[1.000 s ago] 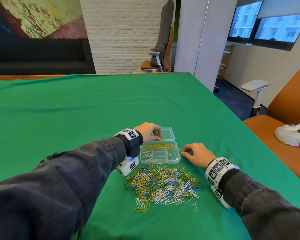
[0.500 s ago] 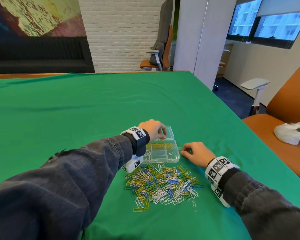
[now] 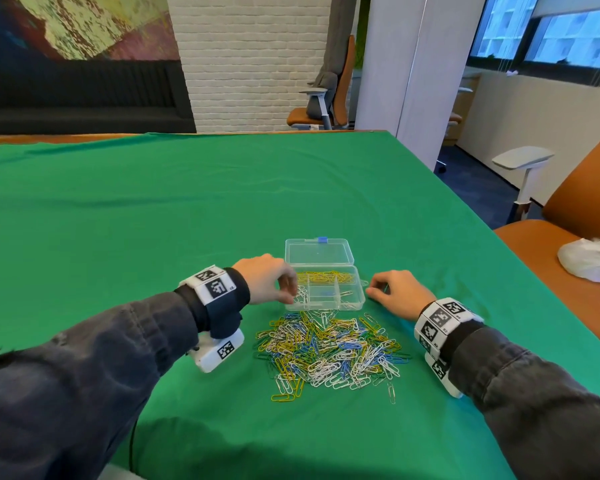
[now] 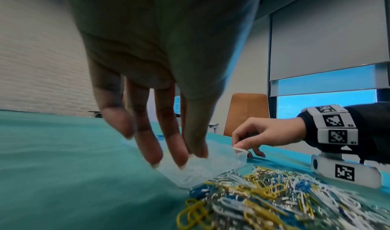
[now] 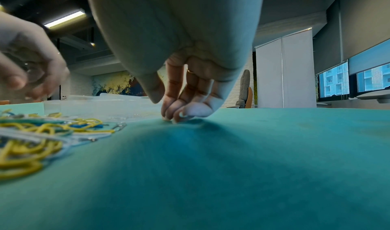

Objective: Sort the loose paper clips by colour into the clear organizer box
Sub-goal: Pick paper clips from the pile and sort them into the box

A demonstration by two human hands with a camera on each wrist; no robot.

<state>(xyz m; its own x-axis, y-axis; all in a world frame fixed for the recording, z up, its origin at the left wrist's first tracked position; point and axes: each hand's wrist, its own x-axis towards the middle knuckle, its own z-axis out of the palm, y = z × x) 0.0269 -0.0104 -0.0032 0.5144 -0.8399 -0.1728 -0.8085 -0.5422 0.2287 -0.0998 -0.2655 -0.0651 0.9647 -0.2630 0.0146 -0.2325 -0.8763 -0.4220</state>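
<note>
Green desk (image 3: pixel 187 209) | organizer box (image 3: pixel 326 299) lying crosswise, lid hinged away | my left hand (image 3: pixel 267 280) hovering loose-fingered | right hand (image 3: pixel 397 292) curled, fingertips pressing cloth | clips (image 3: pixel 329 351) near me.

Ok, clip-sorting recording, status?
Left hand open over organizer box. Right hand fingertips on cloth beside box, grip unclear. Clip pile mostly unsorted. Nothing blocking.

1 organizer box (image 3: pixel 347 299) — 2 hands (image 3: pixel 269 277).

Bright, even daylight; soft shadows; blurred, wide-angle-warped wrist views
</note>
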